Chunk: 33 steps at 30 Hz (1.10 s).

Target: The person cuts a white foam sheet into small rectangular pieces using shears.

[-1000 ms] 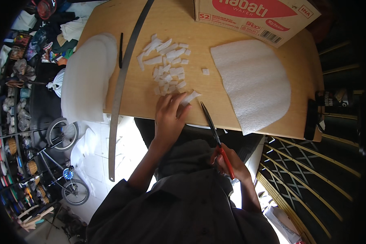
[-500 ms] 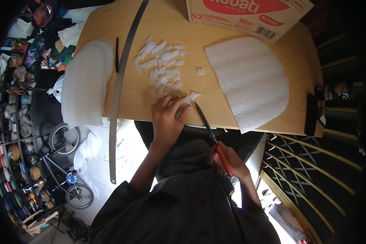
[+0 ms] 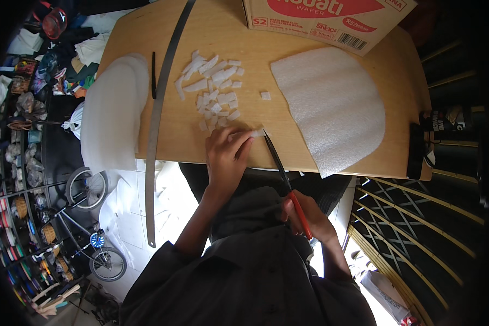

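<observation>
Pinched between the fingers of my left hand [image 3: 227,149] is a small strip of white foam [image 3: 257,133], held over the table's near edge. My right hand [image 3: 304,213] grips scissors [image 3: 294,204] with red handles and long dark blades, their tips right beside the strip's free end. Whether the blades touch the foam I cannot tell. Just beyond my left hand lies a loose pile of cut foam pieces [image 3: 214,81], and one small foam square [image 3: 265,95] sits apart to its right. A large white foam sheet [image 3: 334,103] with a rounded edge lies to the right.
On the wooden table [image 3: 244,32] stand a cardboard box [image 3: 323,24] at the back and more foam sheets [image 3: 114,114] at left. A long metal ruler [image 3: 160,114] overhangs the near edge, beside a thin black stick [image 3: 154,75]. A bicycle [image 3: 87,228] stands on the floor at left.
The foam strip has turned from slanting upward to nearly level, and its free end looks shorter. The scissor tips have come up to it. Both hands have shifted slightly.
</observation>
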### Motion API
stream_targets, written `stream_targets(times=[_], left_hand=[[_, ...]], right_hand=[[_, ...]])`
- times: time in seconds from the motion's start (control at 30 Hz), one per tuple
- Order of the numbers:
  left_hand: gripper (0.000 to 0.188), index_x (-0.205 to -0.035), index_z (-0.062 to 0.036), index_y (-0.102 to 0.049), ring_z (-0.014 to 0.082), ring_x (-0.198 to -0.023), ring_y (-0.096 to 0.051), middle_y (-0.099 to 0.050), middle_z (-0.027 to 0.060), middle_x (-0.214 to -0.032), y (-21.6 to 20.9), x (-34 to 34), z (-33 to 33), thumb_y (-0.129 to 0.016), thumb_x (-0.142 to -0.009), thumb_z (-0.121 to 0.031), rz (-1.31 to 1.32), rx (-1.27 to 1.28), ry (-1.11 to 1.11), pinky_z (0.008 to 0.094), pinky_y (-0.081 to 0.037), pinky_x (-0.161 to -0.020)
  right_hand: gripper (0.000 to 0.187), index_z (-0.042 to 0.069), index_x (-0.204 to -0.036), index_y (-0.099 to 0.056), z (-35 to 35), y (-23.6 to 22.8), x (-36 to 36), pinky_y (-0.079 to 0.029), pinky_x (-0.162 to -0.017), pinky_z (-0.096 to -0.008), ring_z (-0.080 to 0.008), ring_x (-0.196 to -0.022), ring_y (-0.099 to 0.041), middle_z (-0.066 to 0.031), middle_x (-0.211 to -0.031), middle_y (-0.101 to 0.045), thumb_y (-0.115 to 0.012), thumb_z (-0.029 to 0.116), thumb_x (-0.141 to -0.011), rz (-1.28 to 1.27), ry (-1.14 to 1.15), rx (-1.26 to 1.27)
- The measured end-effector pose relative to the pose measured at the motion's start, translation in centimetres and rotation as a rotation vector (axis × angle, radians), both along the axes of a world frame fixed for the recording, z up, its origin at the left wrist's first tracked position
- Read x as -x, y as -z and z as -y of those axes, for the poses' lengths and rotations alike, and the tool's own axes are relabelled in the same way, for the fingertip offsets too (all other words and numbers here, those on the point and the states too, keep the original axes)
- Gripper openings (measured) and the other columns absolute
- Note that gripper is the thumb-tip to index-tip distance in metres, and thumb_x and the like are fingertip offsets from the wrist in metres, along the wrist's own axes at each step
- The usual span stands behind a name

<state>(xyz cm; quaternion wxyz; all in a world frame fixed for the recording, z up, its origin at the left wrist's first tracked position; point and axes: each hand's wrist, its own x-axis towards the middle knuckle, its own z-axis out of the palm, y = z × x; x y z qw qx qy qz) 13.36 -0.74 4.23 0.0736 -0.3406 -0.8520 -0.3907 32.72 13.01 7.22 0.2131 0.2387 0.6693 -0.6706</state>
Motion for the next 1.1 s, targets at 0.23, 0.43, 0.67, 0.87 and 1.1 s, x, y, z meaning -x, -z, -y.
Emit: stream_targets(times=[0.23,0.43,0.67,0.87,1.1], left_hand=[[0.019,-0.098,-0.0084,-0.073,0.0262,-0.088,-0.06,-0.067,0.0078,-0.093,0.8,-0.7,-0.2,-0.076,-0.08,-0.007,0.007,-0.059,0.086,0.0376,-0.047,-0.077],[0.019,-0.096,-0.0083,-0.072,0.0265,-0.083,-0.06,-0.067,0.0063,-0.09,1.1,-0.5,-0.4,-0.077,-0.078,-0.005,-0.038,-0.105,0.101,0.0365,-0.047,-0.075],[0.019,-0.096,-0.0071,-0.071,0.0269,-0.083,-0.06,-0.067,0.0067,-0.089,1.3,-0.2,-0.1,-0.077,-0.077,-0.002,0.004,-0.137,0.096,0.0368,-0.048,-0.073],[0.02,-0.095,-0.0065,-0.071,0.0277,-0.083,-0.061,-0.067,0.0083,-0.09,0.9,-0.3,0.7,-0.076,-0.077,-0.001,0.016,-0.151,0.078,0.0362,-0.049,-0.072],[0.02,-0.096,-0.0065,-0.071,0.0266,-0.081,-0.062,-0.068,0.0084,-0.092,0.2,-0.5,1.9,-0.077,-0.077,-0.001,-0.005,-0.139,0.038,0.0343,-0.05,-0.069]], right_hand=[[0.064,-0.001,-0.094,-0.057,-0.6,-1.4,1.6,-0.046,-0.044,-0.0252,-0.0122,-0.047,-0.059,-0.0051,-0.062,-0.058,-0.053,0.064,-0.093,0.107,0.004,0.033],[0.054,-0.001,-0.092,-0.062,-0.9,-1.5,2.0,-0.045,-0.042,-0.0248,-0.0115,-0.045,-0.058,-0.0059,-0.059,-0.059,-0.056,0.052,-0.097,0.154,0.01,0.029],[0.052,-0.002,-0.091,-0.065,-1.0,-1.4,2.4,-0.043,-0.039,-0.0247,-0.0121,-0.042,-0.058,-0.0079,-0.055,-0.06,-0.058,0.049,-0.096,0.194,-0.007,0.007],[0.052,-0.001,-0.078,-0.061,-0.7,-1.1,2.6,-0.041,-0.036,-0.0235,-0.012,-0.04,-0.058,-0.0085,-0.053,-0.06,-0.058,0.047,-0.097,0.142,-0.027,-0.002],[0.045,0.0,-0.076,-0.062,0.0,0.0,2.3,-0.042,-0.036,-0.0238,-0.011,-0.039,-0.057,-0.0068,-0.052,-0.059,-0.057,0.038,-0.099,0.089,0.012,0.097]])
